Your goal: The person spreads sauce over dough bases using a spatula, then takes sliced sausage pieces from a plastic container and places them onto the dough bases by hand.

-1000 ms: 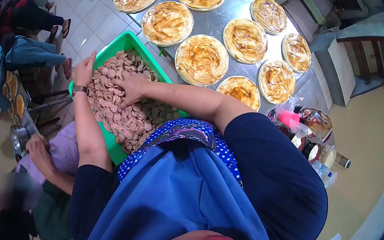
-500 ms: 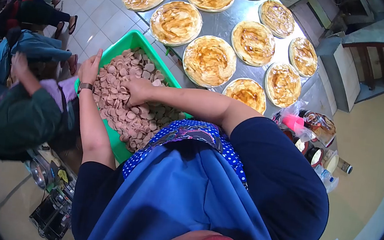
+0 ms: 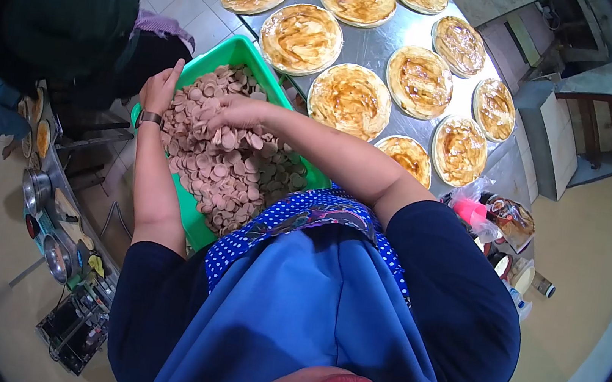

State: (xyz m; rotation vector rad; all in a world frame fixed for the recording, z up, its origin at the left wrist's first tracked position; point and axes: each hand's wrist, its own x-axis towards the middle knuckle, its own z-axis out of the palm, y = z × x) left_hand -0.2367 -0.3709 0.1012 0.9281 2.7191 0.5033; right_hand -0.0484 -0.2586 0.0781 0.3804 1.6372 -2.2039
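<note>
A green plastic tub (image 3: 276, 90) against my front is heaped with thin, round, pinkish-brown sausage slices (image 3: 226, 189). My left hand (image 3: 158, 90), with a watch on its wrist, grips the tub's left rim, thumb side toward the slices. My right hand (image 3: 243, 113) reaches across into the far part of the pile. Its fingers are curled around some slices and partly hidden by them; several slices tumble loose just below it. Beyond the tub, round flat dough bases (image 3: 350, 101) brushed with brown sauce lie on a metal table.
The metal table (image 3: 374, 39) stands ahead and to the right. Bags, a pink cup (image 3: 469, 209) and jars crowd its near right corner. Another person (image 3: 74, 25) in dark green is close on my left. A side counter at left holds metal bowls (image 3: 57, 256).
My right hand has risen out of the pile with slices, which spill from it. My left hand stays on the rim. The person at left has moved up toward the table.
</note>
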